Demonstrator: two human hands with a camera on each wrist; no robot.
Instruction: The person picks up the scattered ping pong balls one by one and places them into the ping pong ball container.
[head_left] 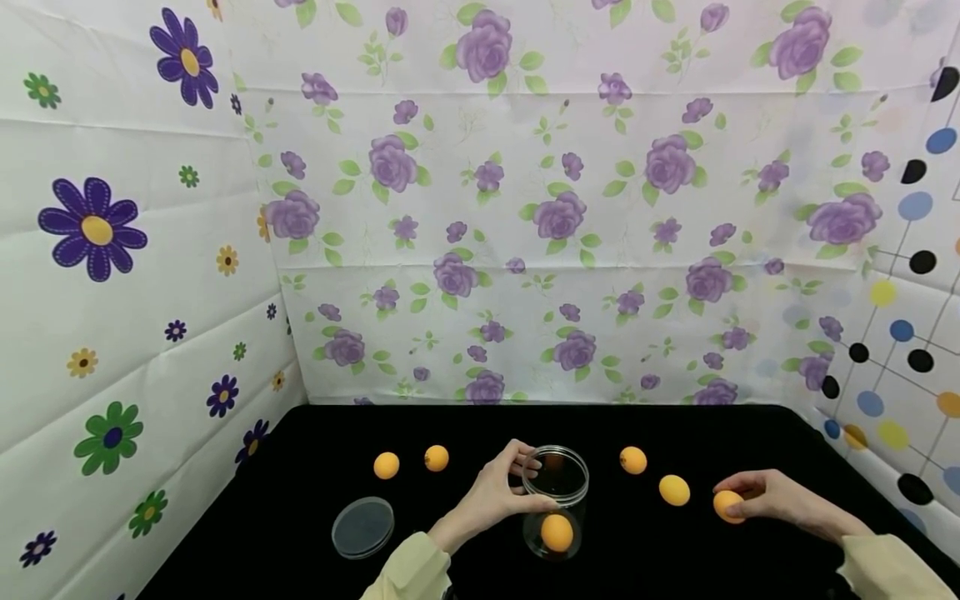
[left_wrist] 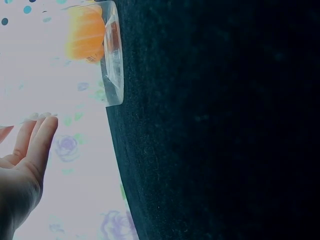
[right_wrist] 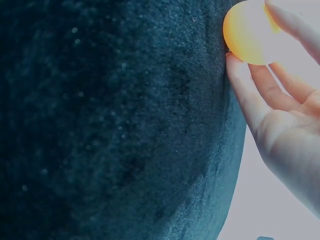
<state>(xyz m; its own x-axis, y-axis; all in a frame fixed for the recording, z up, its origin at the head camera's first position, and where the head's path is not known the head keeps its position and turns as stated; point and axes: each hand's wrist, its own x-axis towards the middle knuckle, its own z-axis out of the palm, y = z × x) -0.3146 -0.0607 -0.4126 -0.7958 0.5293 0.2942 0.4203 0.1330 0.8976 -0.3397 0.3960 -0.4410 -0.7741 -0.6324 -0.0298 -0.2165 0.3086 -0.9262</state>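
A clear plastic jar (head_left: 572,498) stands uncovered on the black table, with an orange ping-pong ball (head_left: 557,533) inside near its bottom. My left hand (head_left: 495,492) grips the jar near its rim from the left, thumb in front and fingers behind. In the left wrist view, the fingers (left_wrist: 42,142) lie against the jar's wall and orange shows through its lower end. Over to the right, my right hand (head_left: 776,500) pinches another orange ping-pong ball (head_left: 727,506) between thumb and fingers. That ball (right_wrist: 250,34) is at the tabletop in the right wrist view.
Two orange balls, one (head_left: 386,466) beside another (head_left: 437,458), lie left of the jar. Between jar and right hand are two more, a farther ball (head_left: 633,460) and a nearer one (head_left: 674,490). A round translucent lid (head_left: 363,528) lies at the left. Patterned cloth (head_left: 562,250) walls surround the table.
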